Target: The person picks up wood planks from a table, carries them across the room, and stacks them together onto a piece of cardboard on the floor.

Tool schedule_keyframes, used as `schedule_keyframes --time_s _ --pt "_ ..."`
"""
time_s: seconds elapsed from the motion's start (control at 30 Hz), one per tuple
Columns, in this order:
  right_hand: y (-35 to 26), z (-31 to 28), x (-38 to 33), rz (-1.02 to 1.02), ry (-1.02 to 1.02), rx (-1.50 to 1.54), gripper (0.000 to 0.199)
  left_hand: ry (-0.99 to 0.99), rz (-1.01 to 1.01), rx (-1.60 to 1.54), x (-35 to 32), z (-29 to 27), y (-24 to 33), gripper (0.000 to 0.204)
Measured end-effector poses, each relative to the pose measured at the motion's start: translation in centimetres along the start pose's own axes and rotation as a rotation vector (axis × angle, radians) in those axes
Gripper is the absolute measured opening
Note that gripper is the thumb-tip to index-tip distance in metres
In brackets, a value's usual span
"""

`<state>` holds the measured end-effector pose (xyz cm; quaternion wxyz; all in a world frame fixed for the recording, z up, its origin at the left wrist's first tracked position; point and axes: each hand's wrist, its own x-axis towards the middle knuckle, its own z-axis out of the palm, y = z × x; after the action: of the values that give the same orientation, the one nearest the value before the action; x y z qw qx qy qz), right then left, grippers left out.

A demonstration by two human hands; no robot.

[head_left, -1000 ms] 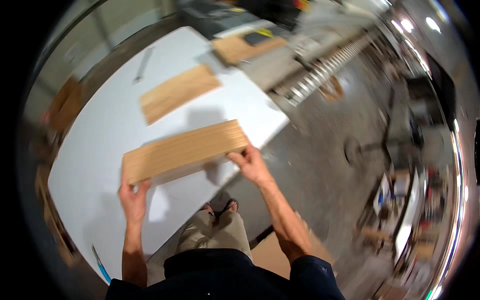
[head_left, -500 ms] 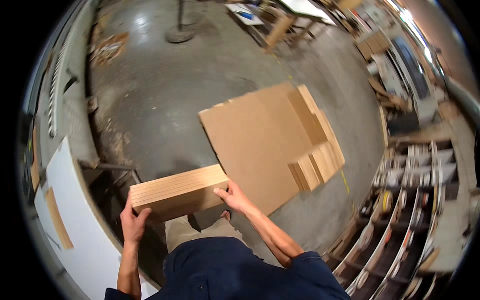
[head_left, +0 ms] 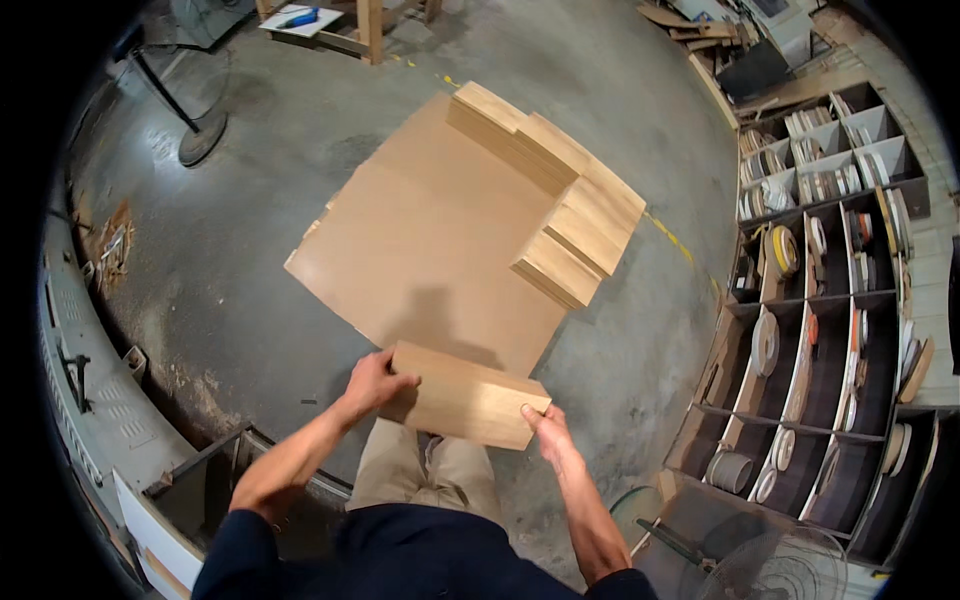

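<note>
Between my two hands is a stack of wooden boards [head_left: 465,396], held in front of my legs with a broad pale face turned up. My left hand [head_left: 376,382] grips its left end, thumb over the top face. At the right end my right hand [head_left: 547,430] is closed on the stack, its thumb pressed on the face near the corner. Beyond it a large brown sheet [head_left: 400,210] lies on the floor. Stacks of similar boards [head_left: 585,225] stand along the sheet's far and right edges. The fingertips under the held stack are hidden.
On the right stands a compartment rack [head_left: 790,400] filled with rolls of edging. A fan [head_left: 770,570] is at the lower right. To the left are a grey machine [head_left: 110,390], a metal frame [head_left: 215,470] and a stand with a round base [head_left: 203,138].
My view has turned right, from the white panel toward the sheet. Both hands have carried the board stack along and tipped it, so a broad face shows instead of the layered edges.
</note>
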<state>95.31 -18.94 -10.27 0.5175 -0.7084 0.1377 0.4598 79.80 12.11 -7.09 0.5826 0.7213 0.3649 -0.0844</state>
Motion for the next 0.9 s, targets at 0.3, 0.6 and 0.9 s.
schedule_keyframes --time_s 0.3,0.6,0.9 --pt "-8.5 -8.7 14.2 0.014 0.256 0.196 0.034 -0.251 -0.061 0.03 23.8 9.9 6.8 0.041" --pt "-9.9 -16.5 33.9 0.119 0.34 0.245 0.039 -0.287 -0.129 0.079 44.5 20.5 8.1 0.039" --pt "-9.3 -20.6 43.5 0.11 0.295 0.275 0.038 -0.339 -0.327 -0.014 53.3 25.5 7.1 0.045"
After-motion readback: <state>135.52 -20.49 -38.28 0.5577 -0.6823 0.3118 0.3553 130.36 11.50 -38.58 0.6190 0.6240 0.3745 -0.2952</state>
